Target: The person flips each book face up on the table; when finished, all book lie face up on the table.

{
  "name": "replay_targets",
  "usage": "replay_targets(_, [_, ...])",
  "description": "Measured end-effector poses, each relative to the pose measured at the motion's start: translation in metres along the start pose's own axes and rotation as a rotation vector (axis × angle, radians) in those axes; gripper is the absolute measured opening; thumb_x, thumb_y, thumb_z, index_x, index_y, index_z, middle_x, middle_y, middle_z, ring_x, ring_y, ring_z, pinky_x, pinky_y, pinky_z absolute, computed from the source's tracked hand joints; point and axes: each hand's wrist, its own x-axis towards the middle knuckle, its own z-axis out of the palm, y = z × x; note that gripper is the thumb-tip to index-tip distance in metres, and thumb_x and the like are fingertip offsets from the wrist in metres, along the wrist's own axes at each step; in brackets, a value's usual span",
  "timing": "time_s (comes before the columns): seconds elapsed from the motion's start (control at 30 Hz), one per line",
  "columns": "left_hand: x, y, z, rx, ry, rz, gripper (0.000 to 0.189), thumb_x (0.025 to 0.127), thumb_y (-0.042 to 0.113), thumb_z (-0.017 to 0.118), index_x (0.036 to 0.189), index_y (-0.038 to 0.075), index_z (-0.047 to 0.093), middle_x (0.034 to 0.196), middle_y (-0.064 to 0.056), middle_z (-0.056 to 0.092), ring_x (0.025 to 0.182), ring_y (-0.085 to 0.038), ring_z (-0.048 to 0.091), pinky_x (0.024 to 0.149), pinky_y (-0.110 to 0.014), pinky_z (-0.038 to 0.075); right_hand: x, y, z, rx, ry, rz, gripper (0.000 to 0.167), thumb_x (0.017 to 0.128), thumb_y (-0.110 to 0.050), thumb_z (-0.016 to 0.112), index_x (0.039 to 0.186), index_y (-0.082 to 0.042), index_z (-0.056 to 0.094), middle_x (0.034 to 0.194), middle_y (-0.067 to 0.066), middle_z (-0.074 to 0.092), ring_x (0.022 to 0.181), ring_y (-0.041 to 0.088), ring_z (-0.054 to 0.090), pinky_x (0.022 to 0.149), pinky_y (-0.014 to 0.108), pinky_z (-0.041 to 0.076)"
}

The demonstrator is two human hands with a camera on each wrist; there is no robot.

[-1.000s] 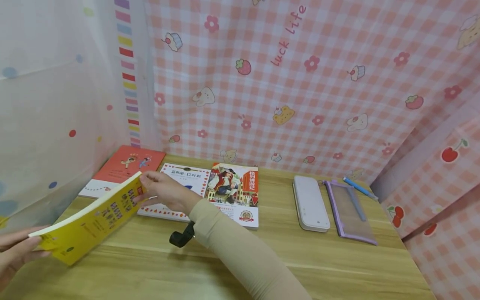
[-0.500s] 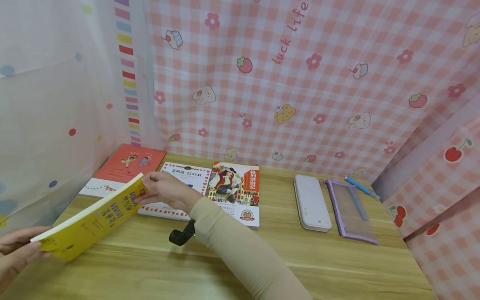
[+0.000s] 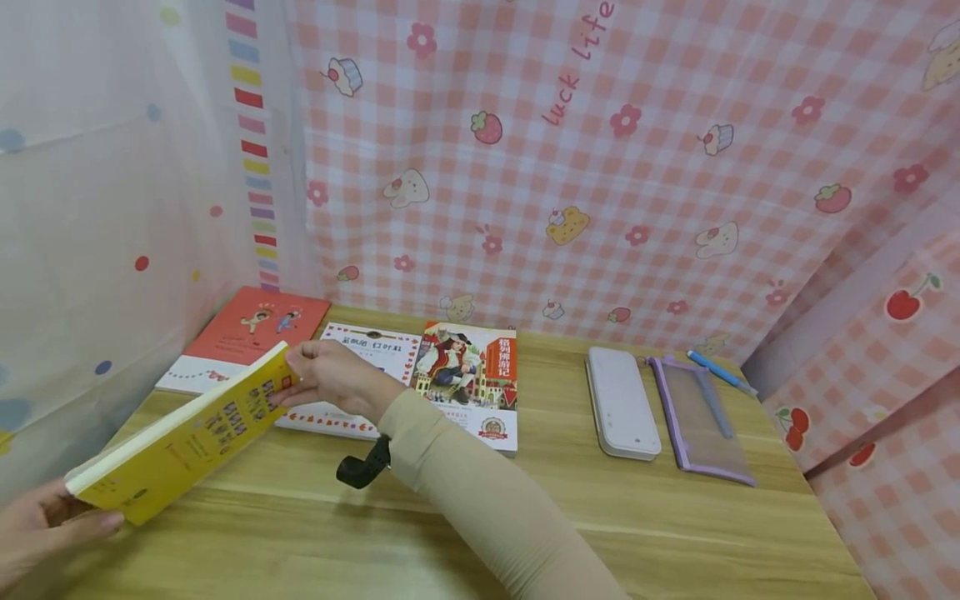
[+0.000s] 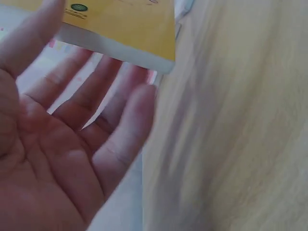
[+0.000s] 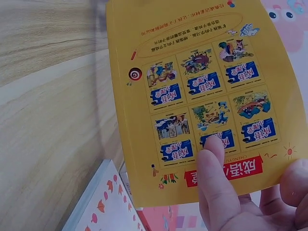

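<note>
Holding a yellow book (image 3: 197, 442) tilted above the wooden table (image 3: 300, 537).
Pinched at one end by the left hand (image 3: 43, 533), at the other by the right hand (image 3: 335, 379), near a red book (image 3: 251, 327).

Soft, even head-view light; hazy left wrist view, with blurry shadows across the tabletop (image 4: 240, 120).
</note>
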Motion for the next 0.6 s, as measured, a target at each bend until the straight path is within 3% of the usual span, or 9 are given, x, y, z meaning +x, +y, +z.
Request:
replay_targets(0.07, [0.004, -0.001, -0.001, 0.042, -0.058, -0.107, 0.049, 0.101, 0.020, 0.065, 0.136, -0.012, 0.051, 0.114, -0.001, 0.072, 0.091, 0.003, 0.065, 0.074, -0.033, 0.060, 0.000, 0.000, 0.000, 0.000, 0.004, 0.002, 0.022, 0.108, -0.018, 0.049, 0.105, -0.002, 0.063, 0.104, 0.016, 0.068, 0.101, 0.036, 0.071, 0.091, 0.044, 0.058])
replay_targets(0.1, [0.006, -0.002, -0.001, 0.052, -0.095, -0.135, 0.055, 0.102, 0.024, 0.064, 0.137, -0.015, 0.047, 0.117, -0.011, 0.071, 0.091, 0.001, 0.066, 0.076, -0.034, 0.060, 0.000, 0.000, 0.000, -0.002, 0.005, 0.003, 0.022, 0.108, -0.018, 0.049, 0.105, -0.002, 0.063, 0.104, 0.016, 0.068, 0.101, 0.036, 0.071, 0.090, 0.043, 0.058])
replay_targets(0.13, [0.007, -0.004, -0.002, 0.062, -0.130, -0.158, 0.056, 0.103, 0.026, 0.062, 0.137, -0.016, 0.047, 0.118, -0.014, 0.071, 0.092, 0.000, 0.066, 0.077, -0.034, 0.060, 0.000, 0.000, 0.000, -0.003, 0.005, 0.004, 0.022, 0.108, -0.018, 0.049, 0.106, -0.001, 0.063, 0.104, 0.016, 0.068, 0.101, 0.036, 0.071, 0.089, 0.043, 0.059])
replay_targets(0.2, [0.010, -0.010, -0.004, 0.071, -0.210, -0.143, 0.065, 0.105, 0.027, 0.058, 0.139, -0.024, 0.036, 0.127, -0.030, 0.063, 0.094, 0.002, 0.066, 0.079, -0.034, 0.060, 0.000, 0.000, -0.001, 0.002, 0.004, 0.006, 0.022, 0.108, -0.017, 0.049, 0.106, -0.001, 0.063, 0.104, 0.016, 0.068, 0.102, 0.037, 0.071, 0.087, 0.042, 0.059])
replay_targets(0.3, [0.013, -0.017, -0.006, 0.035, -0.279, -0.110, 0.065, 0.107, 0.022, 0.055, 0.140, -0.027, 0.029, 0.129, -0.034, 0.059, 0.095, 0.006, 0.063, 0.081, -0.034, 0.060, 0.000, 0.000, -0.002, 0.010, -0.010, 0.006, 0.022, 0.108, -0.017, 0.048, 0.109, 0.000, 0.062, 0.105, 0.017, 0.068, 0.107, 0.041, 0.068, 0.089, 0.042, 0.059])
replay_targets(0.4, [0.014, -0.023, -0.008, -0.067, -0.343, -0.095, 0.062, 0.107, 0.018, 0.054, 0.139, -0.028, 0.028, 0.127, -0.026, 0.064, 0.096, 0.001, 0.067, 0.082, -0.036, 0.060, 0.001, -0.001, -0.003, 0.020, -0.023, 0.004, 0.023, 0.109, -0.017, 0.047, 0.111, 0.000, 0.062, 0.105, 0.017, 0.068, 0.113, 0.045, 0.065, 0.092, 0.044, 0.057])
replay_targets(0.53, [0.016, -0.033, -0.015, -0.272, -0.488, -0.082, 0.035, 0.108, 0.010, 0.048, 0.135, -0.012, 0.052, 0.120, 0.002, 0.072, 0.101, -0.014, 0.071, 0.082, -0.038, 0.060, 0.000, -0.002, -0.003, 0.031, -0.022, 0.010, 0.022, 0.109, -0.017, 0.047, 0.112, -0.001, 0.062, 0.105, 0.016, 0.068, 0.115, 0.046, 0.063, 0.093, 0.045, 0.056])
replay_targets(0.6, [0.018, -0.042, -0.019, -0.307, -0.519, -0.084, 0.032, 0.108, 0.008, 0.047, 0.133, -0.009, 0.056, 0.118, 0.005, 0.073, 0.103, -0.017, 0.071, 0.082, -0.039, 0.060, 0.001, -0.001, -0.003, 0.037, -0.019, 0.013, 0.023, 0.109, -0.017, 0.047, 0.112, -0.001, 0.063, 0.105, 0.016, 0.068, 0.115, 0.046, 0.063, 0.094, 0.046, 0.056])
